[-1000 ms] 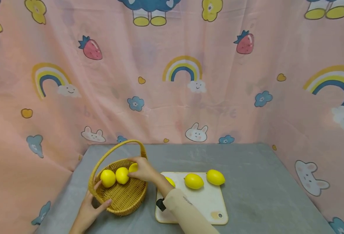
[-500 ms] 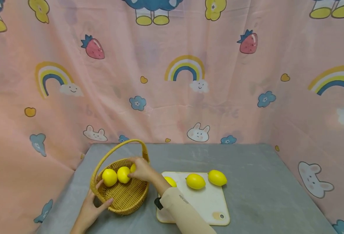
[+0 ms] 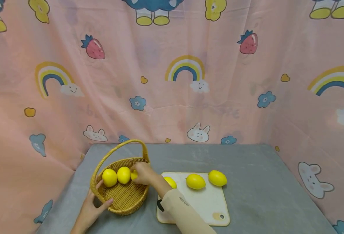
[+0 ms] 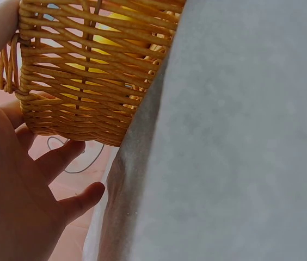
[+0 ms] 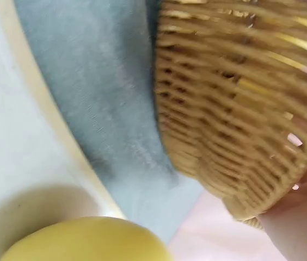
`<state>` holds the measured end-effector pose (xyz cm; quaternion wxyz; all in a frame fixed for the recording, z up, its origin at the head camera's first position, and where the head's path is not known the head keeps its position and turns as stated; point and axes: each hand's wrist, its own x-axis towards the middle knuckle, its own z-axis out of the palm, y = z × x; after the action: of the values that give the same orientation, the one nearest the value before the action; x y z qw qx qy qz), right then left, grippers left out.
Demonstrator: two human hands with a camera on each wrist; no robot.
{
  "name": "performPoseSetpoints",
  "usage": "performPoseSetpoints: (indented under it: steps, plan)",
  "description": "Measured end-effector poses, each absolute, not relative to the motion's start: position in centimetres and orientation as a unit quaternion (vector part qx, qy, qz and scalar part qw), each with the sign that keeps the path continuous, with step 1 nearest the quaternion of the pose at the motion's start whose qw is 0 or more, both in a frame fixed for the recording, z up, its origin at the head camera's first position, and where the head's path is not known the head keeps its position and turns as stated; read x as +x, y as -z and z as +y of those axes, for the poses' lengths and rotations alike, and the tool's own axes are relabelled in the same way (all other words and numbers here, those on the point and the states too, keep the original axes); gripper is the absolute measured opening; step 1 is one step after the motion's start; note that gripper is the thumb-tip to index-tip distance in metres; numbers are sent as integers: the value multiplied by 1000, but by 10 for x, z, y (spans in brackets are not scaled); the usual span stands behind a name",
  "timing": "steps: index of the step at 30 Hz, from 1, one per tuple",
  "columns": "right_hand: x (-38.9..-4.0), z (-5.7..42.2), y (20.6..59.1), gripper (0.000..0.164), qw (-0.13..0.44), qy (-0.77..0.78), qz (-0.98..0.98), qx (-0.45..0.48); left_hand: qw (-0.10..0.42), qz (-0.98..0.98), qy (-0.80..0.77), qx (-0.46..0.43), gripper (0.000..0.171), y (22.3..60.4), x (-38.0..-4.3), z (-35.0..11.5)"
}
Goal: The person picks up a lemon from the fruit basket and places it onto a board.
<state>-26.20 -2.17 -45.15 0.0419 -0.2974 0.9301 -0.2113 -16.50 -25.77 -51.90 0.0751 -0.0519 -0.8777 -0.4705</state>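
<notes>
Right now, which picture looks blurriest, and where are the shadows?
Right wrist view: blurriest, the round golden wicker basket smeared, a soft shadow beside the oval yellow lemon on the white rectangular board; left wrist view: dimmer, weave crisper, a dark band, probably shadow, beside the basket on the flat grey tabletop; head view: evenly lit, fairly sharp.

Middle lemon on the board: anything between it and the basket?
Yes. In the head view, the left lemon and the right forearm, which partly hides it, lie between the middle lemon and the basket. The right hand holds another lemon inside.
</notes>
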Motion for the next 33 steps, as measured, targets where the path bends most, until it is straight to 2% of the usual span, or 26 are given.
performPoseSetpoints:
  steps: [5,11,18,25,33]
  plan:
    - [-259,-21,449,39,82,212,922,-315,68,-877,473,-48,85,519,-165,-258]
    - [-254,-20,446,38,103,210,915,-329,65,-875,477,-49,85,518,-164,-258]
    - [-248,-15,444,38,145,261,881,-368,67,-874,479,-52,84,517,-165,-257]
    - [-246,-7,444,40,149,342,842,-389,70,-868,488,-60,84,516,-164,-257]
    - [-238,12,439,44,139,446,803,-369,81,-865,490,-71,84,519,-164,-258]
